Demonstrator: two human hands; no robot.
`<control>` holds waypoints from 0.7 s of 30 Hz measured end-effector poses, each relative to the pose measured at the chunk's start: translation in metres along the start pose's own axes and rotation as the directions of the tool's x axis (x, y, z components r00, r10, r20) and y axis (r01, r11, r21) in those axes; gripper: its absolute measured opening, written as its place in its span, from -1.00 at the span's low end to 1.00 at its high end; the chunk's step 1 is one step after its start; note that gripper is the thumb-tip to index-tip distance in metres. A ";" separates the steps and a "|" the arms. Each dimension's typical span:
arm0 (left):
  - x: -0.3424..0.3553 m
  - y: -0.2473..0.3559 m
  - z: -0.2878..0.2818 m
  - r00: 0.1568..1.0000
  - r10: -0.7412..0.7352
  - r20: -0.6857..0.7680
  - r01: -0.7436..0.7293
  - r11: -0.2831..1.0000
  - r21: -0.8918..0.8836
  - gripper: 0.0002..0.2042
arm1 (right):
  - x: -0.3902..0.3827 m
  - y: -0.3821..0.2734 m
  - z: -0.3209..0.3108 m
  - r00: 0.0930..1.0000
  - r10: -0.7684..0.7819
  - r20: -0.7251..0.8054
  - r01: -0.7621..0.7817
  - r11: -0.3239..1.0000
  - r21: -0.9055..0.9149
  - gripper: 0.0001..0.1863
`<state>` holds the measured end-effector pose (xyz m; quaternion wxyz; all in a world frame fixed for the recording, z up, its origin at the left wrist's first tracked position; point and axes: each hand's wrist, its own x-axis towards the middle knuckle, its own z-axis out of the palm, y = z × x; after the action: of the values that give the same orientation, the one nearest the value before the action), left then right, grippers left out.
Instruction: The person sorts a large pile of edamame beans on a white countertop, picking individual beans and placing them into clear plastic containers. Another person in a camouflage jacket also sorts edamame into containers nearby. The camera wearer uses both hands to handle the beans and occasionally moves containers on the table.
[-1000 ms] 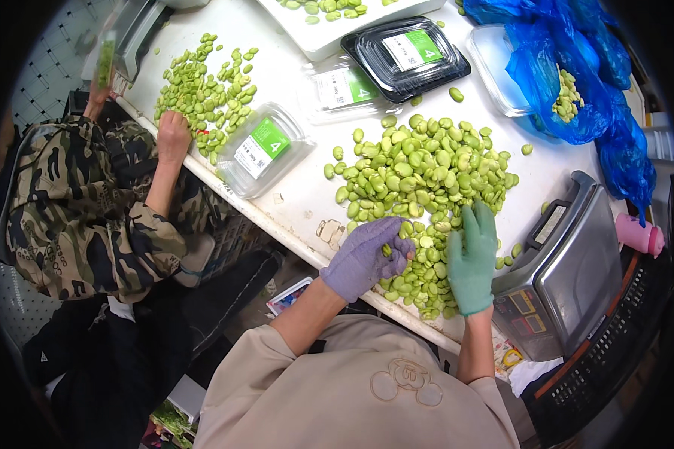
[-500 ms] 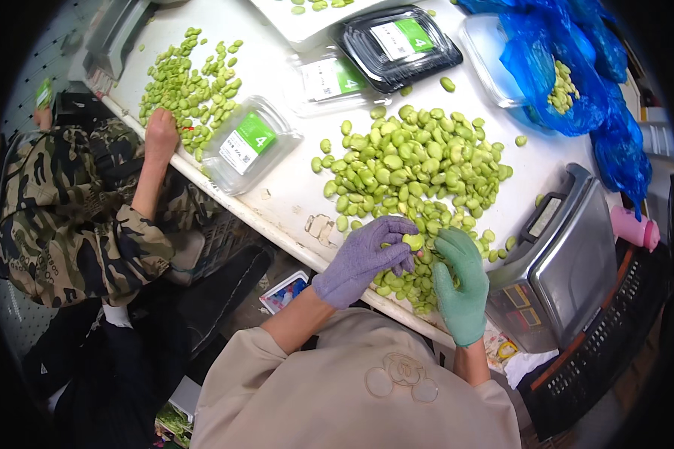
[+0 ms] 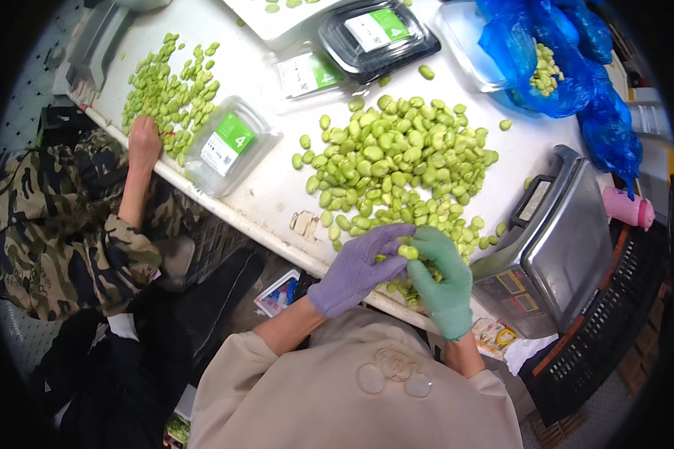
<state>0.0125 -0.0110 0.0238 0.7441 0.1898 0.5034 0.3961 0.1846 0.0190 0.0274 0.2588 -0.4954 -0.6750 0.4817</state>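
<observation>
A heap of green broad beans (image 3: pixel 404 157) spreads over the white table before me. At its near edge my left hand (image 3: pixel 359 268), in a purple glove, pinches a broad bean (image 3: pixel 407 252) at the fingertips. My right hand (image 3: pixel 443 280), in a green glove, curls in from the other side with its fingers closed around the same bean. Both hands meet just above the lower end of the heap. The fingertips partly cover the bean, so the exact grip is hidden.
A scale (image 3: pixel 550 247) stands right of the heap. Beyond lie a black lidded tray (image 3: pixel 378 45), a clear box (image 3: pixel 228 146) and a blue plastic bag (image 3: pixel 577 82). At left, a co-worker's hand (image 3: pixel 144 138) touches another pile of beans (image 3: pixel 168 97) by the table edge (image 3: pixel 225 213).
My right hand has moved left and closed in on the bean at my left fingertips. The whole view has shifted slightly, and the co-worker's hand stays by its pile.
</observation>
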 end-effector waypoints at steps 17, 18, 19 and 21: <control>-0.002 -0.014 -0.025 0.995 0.045 -0.085 -0.038 0.996 0.081 -0.69 | 0.143 -0.037 -0.167 0.705 -0.551 -0.446 -0.028 0.608 -0.794 -0.66; -0.004 -0.013 -0.028 0.992 0.051 -0.116 -0.043 0.997 0.070 -0.70 | 0.148 -0.051 -0.164 0.737 -0.450 -0.505 0.017 0.759 -0.651 -0.60; -0.005 -0.018 -0.031 0.987 0.064 -0.149 -0.057 0.997 0.049 -0.70 | 0.147 -0.058 -0.159 0.742 -0.458 -0.489 0.061 0.773 -0.632 -0.61; -0.006 -0.022 -0.035 0.972 0.093 -0.214 -0.073 0.993 0.096 -0.70 | 0.127 -0.060 -0.136 0.808 -0.360 -0.467 0.070 0.845 -0.530 -0.65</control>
<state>-0.0109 -0.0336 -0.0025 0.6580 0.1983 0.5906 0.4230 0.2245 0.1866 0.1206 0.3624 -0.5786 -0.7240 0.0985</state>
